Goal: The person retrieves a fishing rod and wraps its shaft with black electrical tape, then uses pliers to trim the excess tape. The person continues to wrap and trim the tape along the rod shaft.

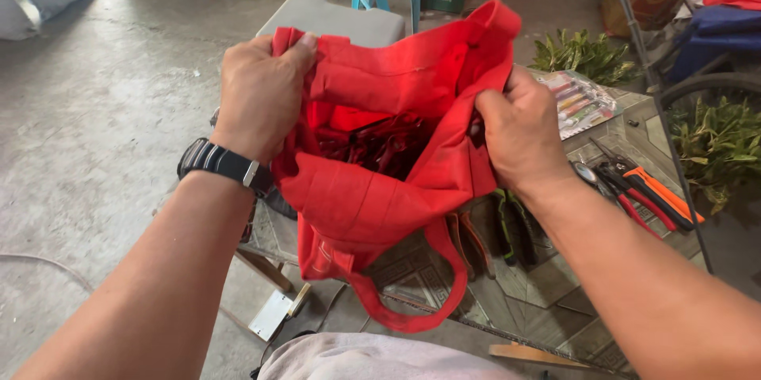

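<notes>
While you hold the red bag up over the near edge of the tiled table, its mouth is pulled wide between your two hands. Your left hand is clenched on the left rim, fingers folded over the cloth, a dark watch on the wrist. Your right hand grasps the right rim, thumb on top. Open concrete floor lies to your left, well apart from anything; the right side is crowded. Pliers with red and orange grips lie on the table just beside your right forearm, and a flat pack of coloured pens sits beyond your right hand. Dark gloves lie under the bag's lower right corner; contact cannot be told. Leafy plants stand past the table's far right edge. A grey stool stands behind the bag. The bag is plain red cloth, creased, with one handle loop hanging free below it. Inside, dark reddish items show in shadow; their kind cannot be told. A small white plate lies on the floor below the table's left corner.
</notes>
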